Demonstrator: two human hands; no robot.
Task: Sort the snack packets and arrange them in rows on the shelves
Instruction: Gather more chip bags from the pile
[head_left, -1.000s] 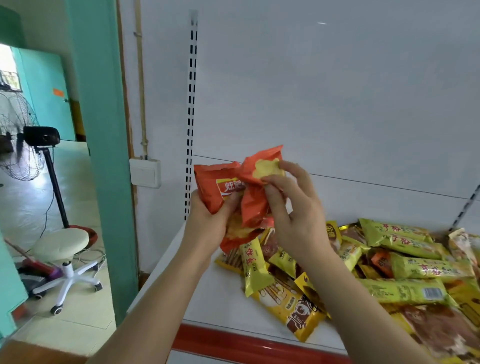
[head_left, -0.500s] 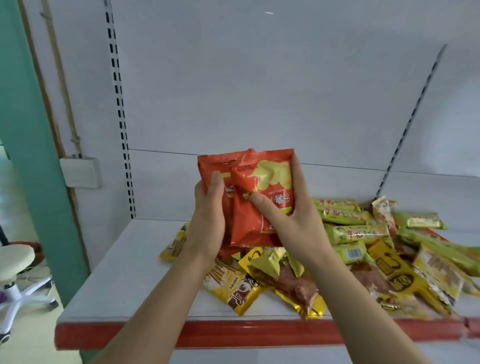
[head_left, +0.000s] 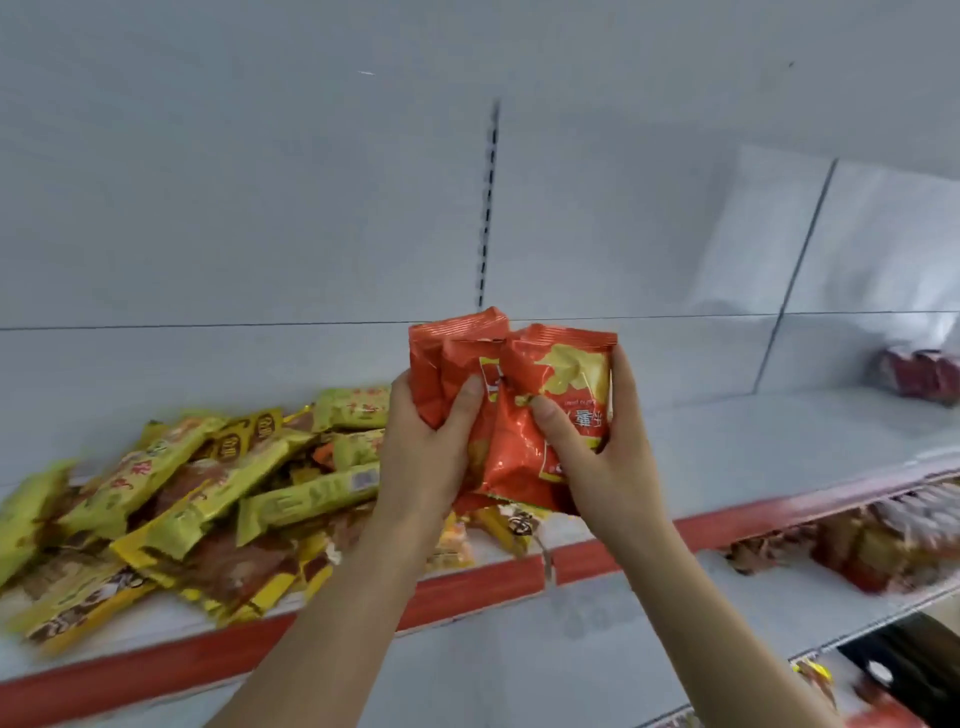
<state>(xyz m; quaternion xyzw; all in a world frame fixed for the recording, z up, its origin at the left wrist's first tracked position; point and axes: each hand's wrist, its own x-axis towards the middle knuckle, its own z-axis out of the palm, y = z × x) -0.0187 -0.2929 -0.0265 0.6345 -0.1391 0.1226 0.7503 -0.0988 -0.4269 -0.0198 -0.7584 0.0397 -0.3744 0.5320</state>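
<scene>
- White shelving is filling the view, with a shelf edged by a red strip running across it and a slotted upright rising up the back panel.
- Both hands are holding a bunch of orange packets up above the shelf's front edge, right under the upright.
- Left hand is gripping the left side of the bunch, thumb pressing across the front, fingers wrapping behind.
- Right hand is gripping the right side, thumb lying on the front packet's face, fingers curling round its right edge.
- Both forearms are reaching up from the bottom of the view and converging on the bunch.
- Left of the hands, a loose pile of yellow and green packets is lying on the shelf, some reaching close to the red strip; it is blurred, so the print is unreadable.
- Right of the hands, the shelf surface is lying bare as far as a few red packets standing against the back panel at the far right.
- Below the red strip, a lower shelf is carrying blurred orange and red packs at its right end.
</scene>
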